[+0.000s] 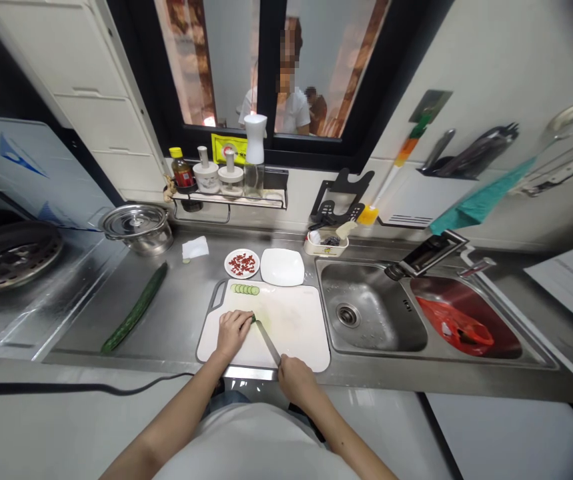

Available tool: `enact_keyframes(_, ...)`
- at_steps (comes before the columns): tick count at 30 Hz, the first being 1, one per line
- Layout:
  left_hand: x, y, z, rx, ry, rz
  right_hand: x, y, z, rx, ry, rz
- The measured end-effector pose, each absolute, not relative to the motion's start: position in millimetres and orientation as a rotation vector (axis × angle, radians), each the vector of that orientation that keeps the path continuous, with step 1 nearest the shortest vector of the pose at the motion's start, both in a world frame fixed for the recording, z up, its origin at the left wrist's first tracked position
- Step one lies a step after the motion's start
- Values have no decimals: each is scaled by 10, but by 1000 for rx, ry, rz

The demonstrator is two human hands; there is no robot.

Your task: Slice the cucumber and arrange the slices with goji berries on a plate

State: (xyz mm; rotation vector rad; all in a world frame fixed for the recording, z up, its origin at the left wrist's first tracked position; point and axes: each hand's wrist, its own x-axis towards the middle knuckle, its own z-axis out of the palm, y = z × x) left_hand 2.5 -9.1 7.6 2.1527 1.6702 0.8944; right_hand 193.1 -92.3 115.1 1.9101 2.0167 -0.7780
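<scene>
My right hand (296,377) is wrapped round the handle of a knife (268,343), its blade angled up and left over the white cutting board (296,333). Fingers bent, my left hand (234,329) presses on a short piece of cucumber (253,319), mostly covered by the hand. The knife tip is right beside that piece. Overlapping cucumber slices (245,289) lie in a row near the board's top left. A whole cucumber (135,309) rests on the steel counter to the left.
Behind the board sit a small plate of chopped red pieces (242,264) and a white square plate (282,267). A lidded pot (139,229) stands back left. The double sink (373,307) is at right, a red bag (456,328) in its far basin.
</scene>
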Motion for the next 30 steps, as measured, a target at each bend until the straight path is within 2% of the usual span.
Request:
enact_keyframes(7,52,-105,136,2116,1722,839,2043,-882,1175,1989,2046,-795)
enact_keyframes(16,74,-115,222,2044,1755,820,2094,-715,1205,2007,2075,-584)
enact_keyframes(25,51,-92,226,1840,1861,1043,2128,-604,1204,2076,2035,-491)
enact_keyframes(30,80,13,437,1787,1826,1132,2170,-585,1219,2116,2045,-424)
